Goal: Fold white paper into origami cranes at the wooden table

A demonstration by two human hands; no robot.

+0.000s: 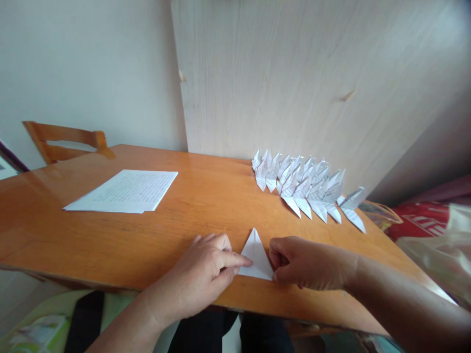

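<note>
A small white paper folded into a triangle (256, 254) lies flat near the front edge of an orange wooden table (206, 206). My left hand (206, 274) rests at its left side, index finger stretched out and pressing on the paper's left edge, the other fingers curled. My right hand (305, 262) is at the triangle's right corner, fingers bent and pinching that corner against the table.
A row of several folded paper cranes (307, 186) lies at the table's far right. A stack of printed sheets (127, 191) sits at the far left. A wooden chair back (66, 139) stands behind the table. Plastic bags (434, 230) lie to the right.
</note>
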